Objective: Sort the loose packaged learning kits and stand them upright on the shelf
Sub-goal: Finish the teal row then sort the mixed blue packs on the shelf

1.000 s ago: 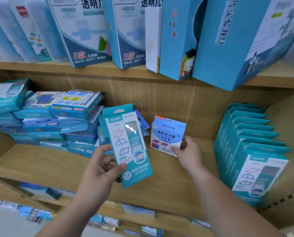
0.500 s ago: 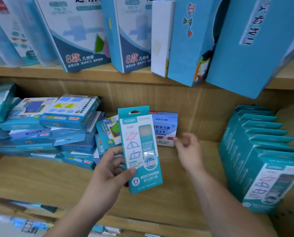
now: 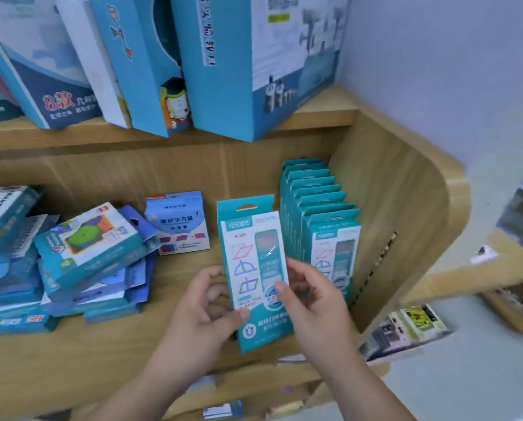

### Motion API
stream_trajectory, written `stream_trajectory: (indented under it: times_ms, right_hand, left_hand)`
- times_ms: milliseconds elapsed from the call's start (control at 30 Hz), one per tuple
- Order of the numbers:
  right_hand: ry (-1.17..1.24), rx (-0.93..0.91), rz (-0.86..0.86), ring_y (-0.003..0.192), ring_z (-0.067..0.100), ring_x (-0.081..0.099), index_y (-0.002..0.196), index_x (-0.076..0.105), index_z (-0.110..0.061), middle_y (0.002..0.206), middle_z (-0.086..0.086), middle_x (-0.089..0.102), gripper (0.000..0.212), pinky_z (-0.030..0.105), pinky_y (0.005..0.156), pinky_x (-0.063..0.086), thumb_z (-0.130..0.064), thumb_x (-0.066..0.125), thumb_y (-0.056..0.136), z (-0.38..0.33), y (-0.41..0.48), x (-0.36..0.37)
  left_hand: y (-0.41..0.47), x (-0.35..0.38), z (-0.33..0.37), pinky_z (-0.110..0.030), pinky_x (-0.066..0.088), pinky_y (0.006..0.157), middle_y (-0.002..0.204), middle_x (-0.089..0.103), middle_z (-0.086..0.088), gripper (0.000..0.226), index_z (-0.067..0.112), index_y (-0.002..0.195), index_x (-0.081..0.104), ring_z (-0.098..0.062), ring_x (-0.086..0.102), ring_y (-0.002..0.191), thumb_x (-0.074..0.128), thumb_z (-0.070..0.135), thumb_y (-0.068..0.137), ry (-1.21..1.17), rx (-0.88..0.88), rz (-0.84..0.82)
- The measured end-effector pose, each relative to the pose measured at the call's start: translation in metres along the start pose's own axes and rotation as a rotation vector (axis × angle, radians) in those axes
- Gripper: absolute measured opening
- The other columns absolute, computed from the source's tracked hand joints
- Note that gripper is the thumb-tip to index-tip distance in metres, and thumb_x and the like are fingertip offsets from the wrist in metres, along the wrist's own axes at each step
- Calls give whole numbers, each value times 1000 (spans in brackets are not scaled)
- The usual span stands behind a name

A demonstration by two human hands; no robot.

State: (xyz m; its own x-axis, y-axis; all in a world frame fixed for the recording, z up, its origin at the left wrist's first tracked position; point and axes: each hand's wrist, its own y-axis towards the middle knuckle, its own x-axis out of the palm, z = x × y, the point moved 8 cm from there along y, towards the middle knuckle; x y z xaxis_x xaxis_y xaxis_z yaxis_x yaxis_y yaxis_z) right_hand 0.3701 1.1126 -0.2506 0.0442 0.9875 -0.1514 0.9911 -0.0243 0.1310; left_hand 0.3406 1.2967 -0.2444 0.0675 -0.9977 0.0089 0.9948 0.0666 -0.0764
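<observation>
Glossy card kit (image 3: 254, 262) – wood shelf (image 3: 72, 360)

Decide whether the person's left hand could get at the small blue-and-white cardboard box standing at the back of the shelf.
Probably yes, once freed. The left hand and right hand both grip the tall teal card packet, but only bare wooden shelf lies between it and the blue-and-white cardboard box.

- Big blue-and-white boxes (image 3: 223, 71) stand in a row up top, tilted to the left.
- A slim white box (image 3: 93, 65) is squeezed between two of them.
- A pale lilac wall (image 3: 436, 71) rises on the right.
- A second rounded wooden unit (image 3: 509, 268) carries a small white label (image 3: 483, 253).
- Blurred colourful packets (image 3: 406, 326) lie lower down, near the grey floor (image 3: 467, 384).
</observation>
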Motion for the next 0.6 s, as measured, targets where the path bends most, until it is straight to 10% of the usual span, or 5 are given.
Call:
stream_trajectory:
  times_ms: [267, 600]
  right_hand:
    - [-183, 23, 223, 103, 5, 64, 122, 56, -38, 111, -18, 67, 38, 36, 84, 58, -23, 71, 91, 31, -33, -74]
    - [-494, -55, 167, 139, 2, 34, 151, 31, -30, 152, -22, 28, 55, 38, 113, 41, -23, 47, 99, 41, -39, -68]
  left_hand:
    - [14, 71, -15, -27, 50, 57, 80, 74, 4, 14, 26, 88, 72, -9, 61, 60, 72, 12, 88, 244, 106, 11]
    - [50, 91, -34, -42, 53, 63, 78, 70, 14, 10, 27, 83, 67, -14, 63, 60, 71, 34, 78, 511, 153, 48]
